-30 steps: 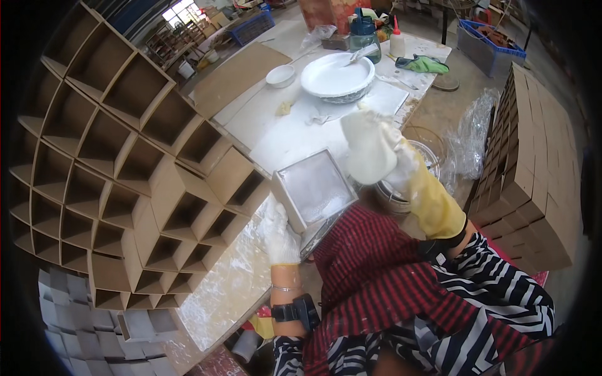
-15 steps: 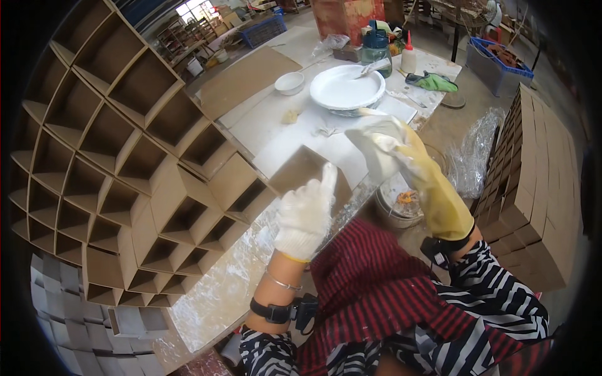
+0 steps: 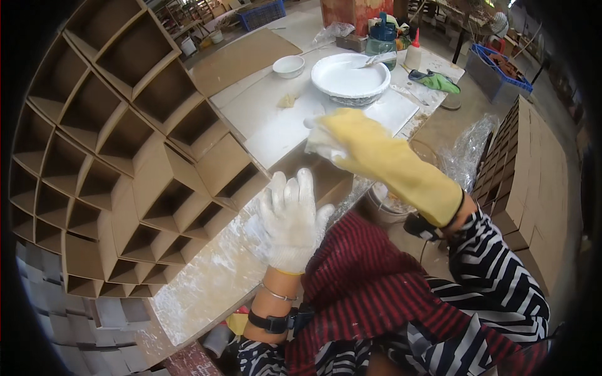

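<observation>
My left hand wears a white knit glove. Its fingers stretch upward with the thumb apart, and nothing is in it. It is over the worktable's near edge, beside a brown cardboard box. In a long yellow rubber glove, my right hand reaches over that box, which it partly covers. The fingers are bent around something whitish, or are themselves coated white; what they hold I cannot make out. Beyond the right hand stands a wide basin of white paste, with a white-smeared tool across its rim.
Stacked brown open boxes rise at the left; more boxes stand at the right. On the worktable are a small white bowl, a teal jug, a squeeze bottle and a green glove. A bucket sits below its edge.
My right hand has moved left and nearer, from beside the basin to above the brown box. My left hand has drawn back from the box, and its fingers have spread upward.
</observation>
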{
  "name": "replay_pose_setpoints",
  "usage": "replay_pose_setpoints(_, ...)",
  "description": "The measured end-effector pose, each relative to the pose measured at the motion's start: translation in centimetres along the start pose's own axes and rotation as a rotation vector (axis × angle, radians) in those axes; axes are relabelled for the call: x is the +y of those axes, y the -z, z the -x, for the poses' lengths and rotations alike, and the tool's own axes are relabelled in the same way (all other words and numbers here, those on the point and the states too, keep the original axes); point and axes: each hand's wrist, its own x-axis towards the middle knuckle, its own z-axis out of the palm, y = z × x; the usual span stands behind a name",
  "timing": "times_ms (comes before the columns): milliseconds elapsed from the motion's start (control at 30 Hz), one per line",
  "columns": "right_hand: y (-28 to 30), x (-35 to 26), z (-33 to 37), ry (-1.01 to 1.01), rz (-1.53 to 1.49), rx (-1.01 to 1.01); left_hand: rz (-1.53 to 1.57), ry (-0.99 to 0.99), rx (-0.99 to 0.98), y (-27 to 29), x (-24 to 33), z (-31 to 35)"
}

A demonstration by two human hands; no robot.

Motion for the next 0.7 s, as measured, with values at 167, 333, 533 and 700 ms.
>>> replay_pose_setpoints(167, -1.2, 0.4, 2.6, 0.126, 0.15, -0.093, 0.034, -0.011, 0.003, -0.2, 0.1, -0.3)
replay_pose_setpoints(333, 0.2, -1.4, 1.4, 0.327, 0.107, 0.068, 0.265, 0.063, -0.021, 1.2, -0.7, -0.2)
replay_pose_setpoints(533, -1.6, -4.5, 2.1, 0.532, 0.291, -0.257, 0.413, 0.299, 0.072, -2.0, -1.8, 2.7)
replay_pose_setpoints(700, -0.3, -4.2, 0.2, 0.584, 0.242, -0.23, 0.406, 0.304, 0.122, -3.6, -1.1, 3.3)
